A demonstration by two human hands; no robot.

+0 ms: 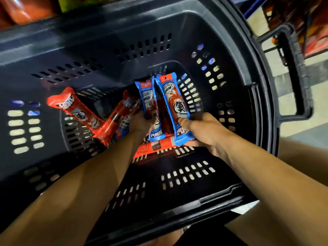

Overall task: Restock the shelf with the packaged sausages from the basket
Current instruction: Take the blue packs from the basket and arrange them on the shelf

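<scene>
Both my hands reach down into a dark blue plastic basket [221, 29]. My left hand [142, 124] grips a blue-edged sausage pack [149, 102] near its lower end. My right hand [204, 132] holds a second blue-edged sausage pack [174, 103], thumb pressed on its front. Both packs stand nearly upright, side by side. On the basket floor lie a red sausage pack [76, 108] at the left, another red pack [117, 119] leaning beside it, and a red pack [152, 148] flat under my hands.
The basket's handle [294, 71] hangs folded down at the right. Red and green packaged goods [26, 9] sit on a shelf beyond the basket's far rim. More red packages [316, 38] show at the upper right, above a pale floor.
</scene>
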